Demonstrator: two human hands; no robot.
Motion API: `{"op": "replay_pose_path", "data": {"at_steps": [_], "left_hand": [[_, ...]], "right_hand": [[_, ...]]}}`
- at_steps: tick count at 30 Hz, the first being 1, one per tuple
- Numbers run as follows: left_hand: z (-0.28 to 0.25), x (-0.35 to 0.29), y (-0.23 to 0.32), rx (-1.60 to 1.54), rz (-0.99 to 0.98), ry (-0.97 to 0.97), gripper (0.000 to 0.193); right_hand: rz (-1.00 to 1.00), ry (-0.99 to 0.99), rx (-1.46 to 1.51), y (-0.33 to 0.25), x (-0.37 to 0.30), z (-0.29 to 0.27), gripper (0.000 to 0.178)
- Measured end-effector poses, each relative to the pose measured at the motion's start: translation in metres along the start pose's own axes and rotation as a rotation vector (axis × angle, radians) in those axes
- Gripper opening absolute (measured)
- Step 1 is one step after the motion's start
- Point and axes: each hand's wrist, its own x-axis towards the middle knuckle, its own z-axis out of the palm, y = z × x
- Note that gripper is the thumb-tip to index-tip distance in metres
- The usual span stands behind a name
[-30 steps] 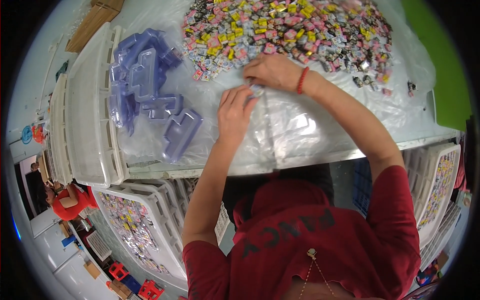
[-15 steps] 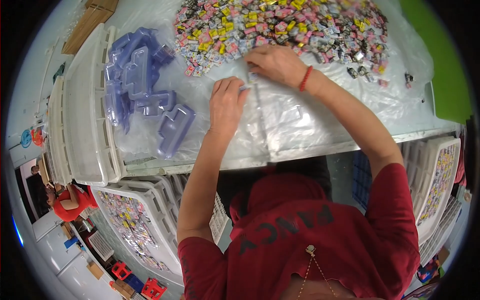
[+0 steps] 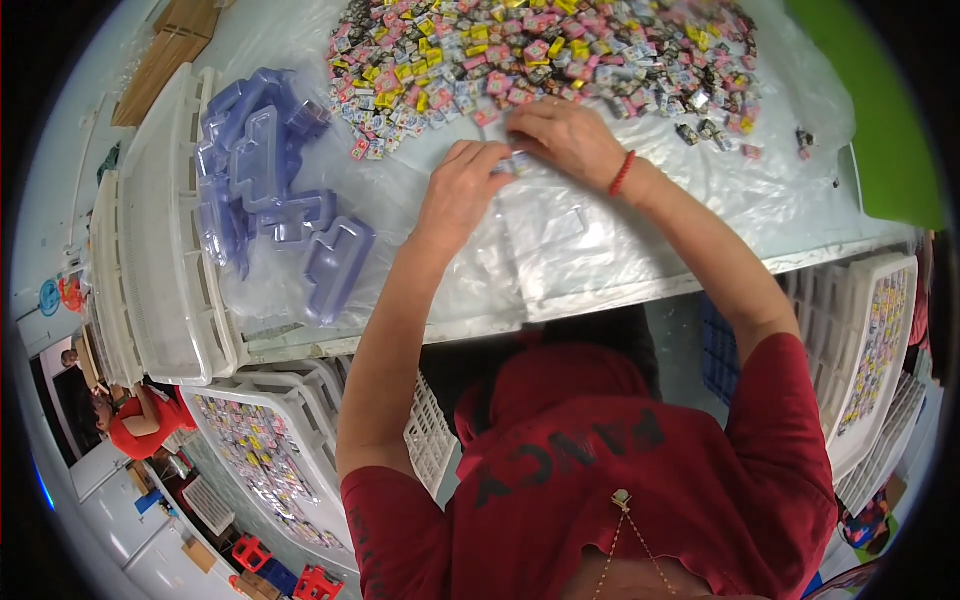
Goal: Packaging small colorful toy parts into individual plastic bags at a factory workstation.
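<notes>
Small blocks (image 3: 516, 164) with a pale, printed look lie between my two hands, partly covered by fingers. My left hand (image 3: 462, 192) is closed, its thumb and fingertips pressed at the left side of these blocks. From the right, my right hand (image 3: 568, 140), with a red bracelet at the wrist, curls its fingers down over their far side. What its fingertips grip is hidden. Just beyond both hands spreads a big heap of small printed blocks (image 3: 540, 50) in pink, yellow, white and black. Clear plastic sheeting (image 3: 560, 240) covers the tabletop beneath.
Translucent blue plastic trays (image 3: 262, 160) are piled at left, one separate tray (image 3: 338, 268) nearer me. White crates (image 3: 165, 230) stand along the left edge. Below the table, filled crates (image 3: 270, 460) sit left and more filled crates (image 3: 872, 350) right. A person in red (image 3: 142, 425) is far left.
My left hand has moved right and closer to my right hand, which has shifted slightly right and nearer. The blocks between them now sit against the left fingertips. The whole view has shifted a little.
</notes>
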Motion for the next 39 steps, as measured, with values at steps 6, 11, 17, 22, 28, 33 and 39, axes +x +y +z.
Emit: {"op": "replay_pose_path", "data": {"at_steps": [6, 11, 17, 22, 28, 33, 39], "left_hand": [[0.006, 0.007, 0.007, -0.032, 0.014, -0.050, 0.034], [0.010, 0.009, 0.017, -0.072, -0.011, -0.002, 0.033], [0.016, 0.014, 0.008, -0.052, 0.015, -0.013, 0.024], [-0.029, 0.006, 0.032, -0.346, -0.415, 0.170, 0.018], [-0.042, -0.064, 0.091, -0.242, -0.402, 0.164, 0.021], [-0.022, -0.082, 0.076, -0.059, -0.163, 0.209, 0.024], [-0.005, -0.085, 0.063, -0.003, -0.048, 0.171, 0.025]], "right_hand": [[0.003, -0.023, -0.044, 0.001, 0.001, -0.008, 0.024], [0.108, -0.006, 0.022, 0.001, -0.007, -0.010, 0.025], [0.255, 0.026, 0.112, 0.005, -0.014, -0.016, 0.022], [0.412, 0.024, 0.195, -0.026, -0.031, -0.051, 0.025], [0.304, -0.037, 0.263, -0.086, -0.070, -0.057, 0.025], [0.198, -0.050, 0.215, -0.114, -0.073, -0.047, 0.027], [0.138, -0.079, 0.195, -0.098, -0.064, -0.025, 0.023]]}}
